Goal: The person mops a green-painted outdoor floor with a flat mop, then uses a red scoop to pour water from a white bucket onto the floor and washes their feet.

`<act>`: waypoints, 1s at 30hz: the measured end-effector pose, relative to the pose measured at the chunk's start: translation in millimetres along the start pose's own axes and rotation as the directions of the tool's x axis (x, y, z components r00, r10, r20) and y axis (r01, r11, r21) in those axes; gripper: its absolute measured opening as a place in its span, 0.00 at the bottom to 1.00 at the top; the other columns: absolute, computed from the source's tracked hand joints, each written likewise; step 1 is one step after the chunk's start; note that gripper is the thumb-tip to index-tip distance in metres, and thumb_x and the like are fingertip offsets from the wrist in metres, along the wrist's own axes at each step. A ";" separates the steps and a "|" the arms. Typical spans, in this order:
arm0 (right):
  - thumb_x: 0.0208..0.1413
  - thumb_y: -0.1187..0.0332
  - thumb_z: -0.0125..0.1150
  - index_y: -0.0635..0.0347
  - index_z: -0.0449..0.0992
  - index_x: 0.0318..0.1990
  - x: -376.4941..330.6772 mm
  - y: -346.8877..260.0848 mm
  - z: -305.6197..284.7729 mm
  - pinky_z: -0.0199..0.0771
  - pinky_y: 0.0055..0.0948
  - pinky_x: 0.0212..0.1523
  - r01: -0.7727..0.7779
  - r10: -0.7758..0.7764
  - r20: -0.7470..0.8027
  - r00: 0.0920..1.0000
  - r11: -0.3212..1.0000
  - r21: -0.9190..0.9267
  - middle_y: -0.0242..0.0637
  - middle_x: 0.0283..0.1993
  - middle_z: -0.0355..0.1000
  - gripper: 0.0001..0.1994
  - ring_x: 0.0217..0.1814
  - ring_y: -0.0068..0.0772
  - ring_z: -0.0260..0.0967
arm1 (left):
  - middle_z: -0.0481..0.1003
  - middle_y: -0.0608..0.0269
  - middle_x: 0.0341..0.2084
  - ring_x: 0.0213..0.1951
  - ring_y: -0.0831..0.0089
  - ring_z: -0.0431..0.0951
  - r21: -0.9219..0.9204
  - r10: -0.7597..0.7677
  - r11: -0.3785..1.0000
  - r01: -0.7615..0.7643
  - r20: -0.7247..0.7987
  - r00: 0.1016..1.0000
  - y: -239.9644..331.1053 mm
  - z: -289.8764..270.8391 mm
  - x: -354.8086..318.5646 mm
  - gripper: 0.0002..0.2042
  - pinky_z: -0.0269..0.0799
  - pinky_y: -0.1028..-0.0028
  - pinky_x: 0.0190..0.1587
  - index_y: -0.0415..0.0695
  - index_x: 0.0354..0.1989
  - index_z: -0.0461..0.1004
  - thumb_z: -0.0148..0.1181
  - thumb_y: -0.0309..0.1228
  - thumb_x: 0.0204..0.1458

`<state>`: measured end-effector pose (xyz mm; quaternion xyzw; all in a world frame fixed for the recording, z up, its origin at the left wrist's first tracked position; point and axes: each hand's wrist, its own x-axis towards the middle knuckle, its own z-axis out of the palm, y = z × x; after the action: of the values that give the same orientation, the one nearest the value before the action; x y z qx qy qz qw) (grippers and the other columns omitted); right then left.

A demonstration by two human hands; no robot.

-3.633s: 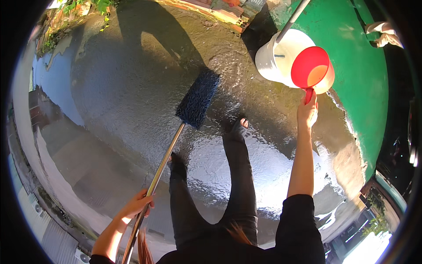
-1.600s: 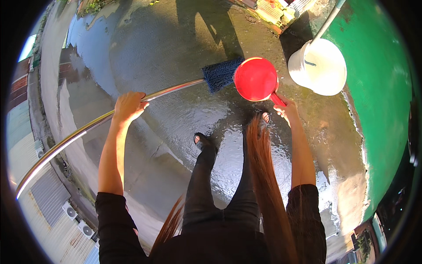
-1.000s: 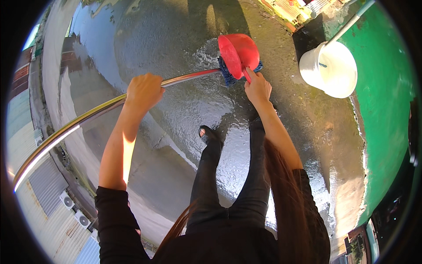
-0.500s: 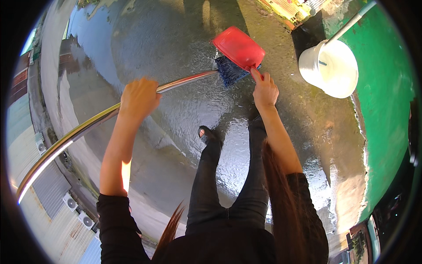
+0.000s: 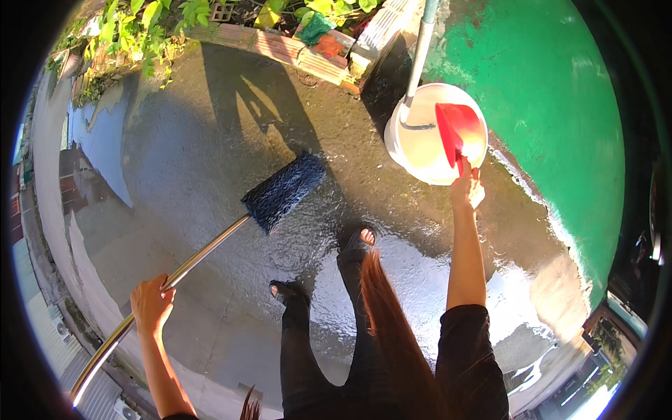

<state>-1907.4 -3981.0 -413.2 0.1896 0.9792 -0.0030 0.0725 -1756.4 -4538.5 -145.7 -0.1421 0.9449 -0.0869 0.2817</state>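
My left hand [image 5: 152,304] is wrapped round the shiny metal pole of a mop [image 5: 199,256]. The mop's dark blue shaggy head [image 5: 285,190] is out over the wet concrete, ahead of my feet. In my right hand [image 5: 467,187], fingers closed on its handle, is a red plastic scoop [image 5: 458,129]. The scoop is over the mouth of a white bucket [image 5: 400,148]; whether it touches the pale, cloudy liquid inside I cannot tell. A light pipe [image 5: 421,52] stands at the bucket's left side, with a thin dark line near its lower end.
Wet, shiny concrete [image 5: 210,175] spreads around my feet. A low brick border [image 5: 273,47] with green plants [image 5: 150,24] runs along the far side. Green-painted ground [image 5: 553,126] lies right of the bucket, with a rough pale edge between. Sunlight glares off the puddles.
The red scoop has moved from above the mop head to the bucket at the right. My left hand has come down and nearer me, and the mop head now shows fully. The view has turned.
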 end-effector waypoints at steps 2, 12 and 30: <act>0.49 0.72 0.49 0.47 0.62 0.51 49.1 -5.1 44.2 0.67 0.47 0.44 -0.052 0.054 0.182 0.982 0.999 -0.014 0.45 0.44 0.64 0.19 0.45 0.48 0.66 | 0.71 0.57 0.14 0.22 0.55 0.72 0.041 -0.031 0.999 0.035 -0.090 0.995 -3.6 13.6 -4.3 0.06 0.65 0.62 0.25 0.43 0.21 0.71 0.62 0.27 0.34; 0.44 0.64 0.58 0.52 0.72 0.40 106.3 -10.9 214.7 0.69 0.35 0.29 0.265 -0.144 0.351 0.925 0.908 -0.325 0.27 0.34 0.68 0.13 0.33 0.30 0.68 | 0.70 0.57 0.11 0.19 0.57 0.72 -0.050 -0.200 0.979 0.197 -0.060 0.978 36.2 12.7 -7.3 0.05 0.63 0.64 0.22 0.41 0.17 0.70 0.60 0.23 0.30; 0.37 0.78 0.60 0.54 0.70 0.51 111.3 91.2 18.2 0.60 0.16 0.20 -0.392 -0.485 0.628 0.609 0.503 0.770 0.29 0.29 0.72 0.27 0.22 0.14 0.61 | 0.71 0.58 0.14 0.22 0.55 0.72 0.036 -0.160 0.986 0.162 -0.041 0.986 32.7 16.0 -30.5 0.08 0.64 0.61 0.26 0.43 0.18 0.68 0.63 0.27 0.35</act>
<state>-1973.1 -3855.7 -445.2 0.1456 0.7032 -0.5751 0.3917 -1730.2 -4499.3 -151.5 -0.2107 0.9337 -0.1305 0.2584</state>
